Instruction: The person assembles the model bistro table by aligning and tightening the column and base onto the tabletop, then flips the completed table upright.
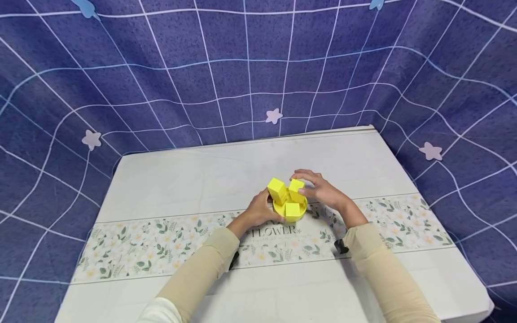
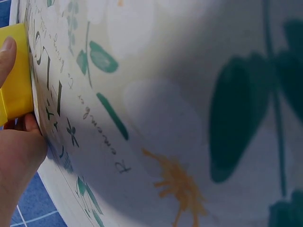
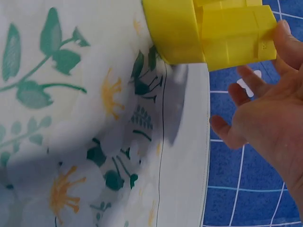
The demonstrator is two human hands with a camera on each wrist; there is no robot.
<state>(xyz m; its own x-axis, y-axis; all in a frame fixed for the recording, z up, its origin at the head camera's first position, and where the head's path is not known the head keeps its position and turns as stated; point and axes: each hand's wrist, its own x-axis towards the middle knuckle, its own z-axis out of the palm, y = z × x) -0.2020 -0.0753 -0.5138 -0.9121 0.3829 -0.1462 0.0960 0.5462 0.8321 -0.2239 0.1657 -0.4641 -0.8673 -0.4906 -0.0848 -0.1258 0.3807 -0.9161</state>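
Note:
A yellow round base (image 1: pixel 278 211) carries three upright yellow blocks of unequal height. My left hand (image 1: pixel 259 210) grips this base from its left side; in the left wrist view the thumb (image 2: pixel 6 56) lies across the yellow wall (image 2: pixel 18 90), and fingers curl at its lower edge. At the right-hand block (image 1: pixel 296 190), my right hand (image 1: pixel 323 190) pinches near the top, thumb on the near side and fingers behind. The right wrist view shows the thumb at that block's end (image 3: pixel 236 40), with the other fingers spread out beside it.
The pieces are on a table with a white cloth (image 1: pixel 194 179) and a printed flower band (image 1: pixel 161 246). A blue grid-patterned curtain (image 1: pixel 226 80) hangs behind the table and along both sides. Black straps (image 1: pixel 341 246) sit at the wrists.

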